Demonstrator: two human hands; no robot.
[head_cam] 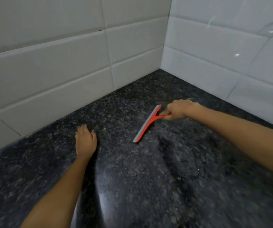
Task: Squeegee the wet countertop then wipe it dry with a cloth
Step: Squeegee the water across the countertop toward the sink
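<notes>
— Where is the squeegee right now?

— On the dark speckled tabletop, toward the far right, not far from the corner where the two white tiled walls meet. Its grey blade edge lies on the stone, running from near-left to far-right, with the red handle pointing right.

— Who has it?

— The right hand, fingers curled round the red handle, the arm reaching in from the right.

— And the other one?

— The left hand rests palm down on the tabletop, to the left of the squeegee and well apart from it, near the left wall, its fingers straight and lying close together.

— Is the surface wet?

— A shiny, streaked patch shows on the near side of the blade.
</notes>
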